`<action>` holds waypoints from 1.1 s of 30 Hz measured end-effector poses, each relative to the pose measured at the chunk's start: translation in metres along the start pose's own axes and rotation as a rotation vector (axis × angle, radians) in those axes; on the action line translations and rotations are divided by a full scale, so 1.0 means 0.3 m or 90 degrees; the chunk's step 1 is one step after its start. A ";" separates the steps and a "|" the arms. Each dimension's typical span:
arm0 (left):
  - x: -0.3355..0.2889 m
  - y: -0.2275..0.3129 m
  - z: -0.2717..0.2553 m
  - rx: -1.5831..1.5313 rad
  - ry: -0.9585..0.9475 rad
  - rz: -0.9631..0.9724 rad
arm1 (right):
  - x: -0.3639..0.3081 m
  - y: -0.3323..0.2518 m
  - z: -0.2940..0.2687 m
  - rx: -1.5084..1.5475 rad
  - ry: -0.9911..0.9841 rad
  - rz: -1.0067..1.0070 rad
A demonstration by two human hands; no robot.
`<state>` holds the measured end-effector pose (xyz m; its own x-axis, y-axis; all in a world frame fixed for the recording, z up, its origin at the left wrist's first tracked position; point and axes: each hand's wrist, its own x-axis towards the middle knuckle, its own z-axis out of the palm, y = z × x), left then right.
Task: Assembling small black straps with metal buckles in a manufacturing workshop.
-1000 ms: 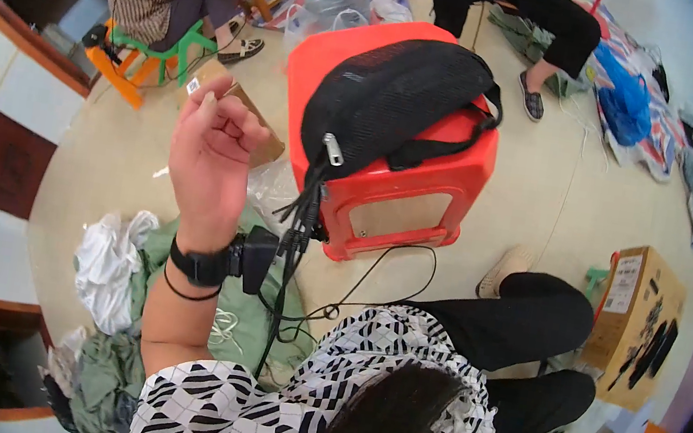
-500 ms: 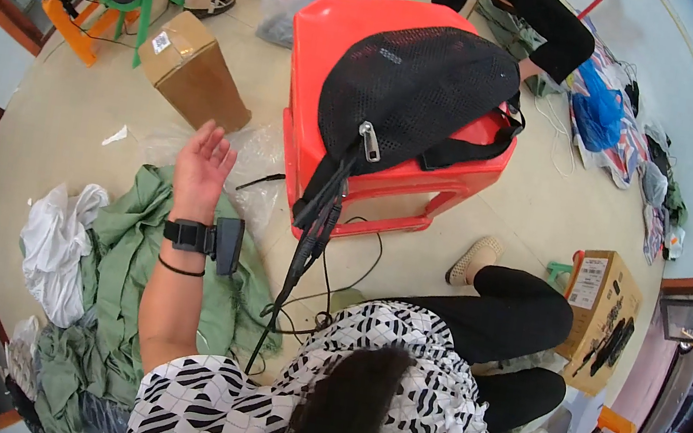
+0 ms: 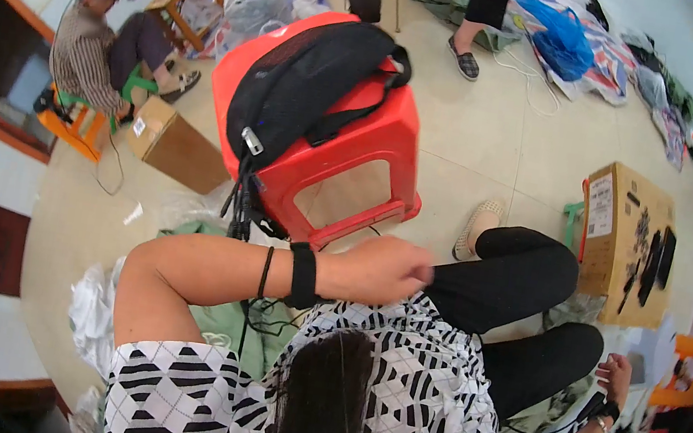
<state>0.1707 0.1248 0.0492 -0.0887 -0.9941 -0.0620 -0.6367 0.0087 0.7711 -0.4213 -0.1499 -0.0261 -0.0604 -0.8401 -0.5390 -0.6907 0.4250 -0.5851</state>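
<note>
Two hands are held apart: the left hand (image 3: 380,271) is curled, any grip hidden; the right hand (image 3: 614,379) is loosely open, apparently empty. Cables (image 3: 240,217) from the black bag (image 3: 303,89) atop the red stool (image 3: 406,167) should be kept untangled.

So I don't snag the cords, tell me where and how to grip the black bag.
Take the bag by its strap, probably from the right: there it loops out over the stool, while cords hang at the left end.
</note>
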 end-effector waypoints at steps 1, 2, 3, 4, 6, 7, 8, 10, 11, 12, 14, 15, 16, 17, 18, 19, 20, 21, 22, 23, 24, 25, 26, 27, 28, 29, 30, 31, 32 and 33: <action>-0.005 -0.088 0.034 0.047 -0.029 -0.072 | 0.022 0.047 0.017 0.011 0.004 0.000; -0.012 -0.166 0.051 0.092 -0.059 -0.143 | 0.050 0.108 0.023 0.028 -0.003 0.001; -0.024 -0.235 0.065 0.087 -0.075 -0.238 | 0.077 0.161 0.033 0.041 -0.010 0.000; -0.025 -0.297 0.075 0.084 -0.089 -0.338 | 0.086 0.184 0.053 0.051 -0.036 0.008; 0.005 -0.421 0.121 0.008 -0.271 -0.587 | 0.105 0.255 0.084 0.059 -0.035 0.019; -0.002 -0.534 0.169 0.019 -0.280 -0.591 | 0.115 0.276 0.100 0.053 -0.030 0.017; -0.039 -0.671 0.247 0.289 -0.484 -0.319 | 0.112 0.261 0.129 0.041 -0.039 0.013; -0.083 -0.869 0.387 0.460 -0.571 -0.161 | 0.097 0.267 0.145 0.071 -0.065 0.019; -0.124 -0.923 0.451 0.372 -0.470 -0.316 | 0.079 0.272 0.148 0.090 -0.093 0.010; -0.158 -0.961 0.496 0.352 -0.471 -0.349 | 0.053 0.268 0.163 0.103 -0.039 0.031; -0.273 -1.031 0.550 0.210 -0.419 -0.410 | 0.022 0.302 0.137 0.114 -0.056 0.054; -0.296 -1.039 0.564 0.224 -0.375 -0.530 | -0.001 0.318 0.120 0.132 -0.067 0.071; -0.322 -1.049 0.571 0.237 -0.332 -0.650 | -0.036 0.342 0.099 0.077 -0.031 0.069; -0.351 -1.069 0.568 0.247 -0.286 -0.769 | -0.076 0.360 0.081 0.095 -0.006 0.111; -0.425 -1.119 0.536 0.443 -0.545 -0.476 | -0.117 0.364 0.059 0.089 0.006 0.130; -0.350 -1.078 0.498 0.462 -0.621 -0.487 | -0.197 0.387 0.015 0.080 0.045 0.161; -0.501 -1.207 0.500 0.452 -0.417 -0.608 | -0.216 0.371 0.017 0.078 0.033 0.171; -0.888 -1.326 0.457 0.407 -0.098 -0.955 | -0.094 0.334 0.104 0.078 -0.053 0.162; -0.659 -1.333 0.538 0.363 -0.003 -0.985 | -0.236 0.364 0.018 0.043 0.035 0.177; -0.511 -1.316 0.524 0.281 0.116 -1.047 | -0.362 0.384 -0.024 0.068 0.069 0.206; -0.460 -1.302 0.514 0.201 0.244 -1.134 | -0.427 0.361 -0.015 0.058 0.097 0.255; -0.500 -1.298 0.498 0.186 0.240 -1.146 | -0.445 0.298 0.014 0.043 0.103 0.291; -0.504 -1.277 0.518 0.182 0.226 -1.148 | -0.450 0.294 0.015 0.054 0.072 0.289; -0.535 -1.260 0.520 0.175 0.214 -1.155 | -0.441 0.283 0.016 0.062 0.037 0.285; -0.515 -1.266 0.545 0.171 0.189 -1.145 | -0.476 0.240 0.038 0.043 0.055 0.297; -0.490 -1.267 0.570 0.167 0.165 -1.134 | -0.505 0.223 0.041 0.048 0.058 0.309; -0.472 -1.262 0.588 0.165 0.144 -1.124 | -0.533 0.170 0.072 0.037 0.071 0.318; -0.426 -1.248 0.606 0.162 0.116 -1.100 | -0.588 0.127 0.096 0.032 0.098 0.333; -0.379 -1.231 0.619 0.161 0.089 -1.077 | -0.635 0.119 0.091 0.024 0.103 0.331; -0.372 -1.244 0.631 0.168 0.067 -1.066 | -0.654 0.117 0.091 0.021 0.093 0.345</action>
<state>0.2732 0.2528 -0.3515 0.8041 0.0655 -0.5908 -0.0751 -0.9748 -0.2102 -0.4141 0.0391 0.0425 -0.5014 -0.5355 -0.6796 -0.5103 0.8173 -0.2675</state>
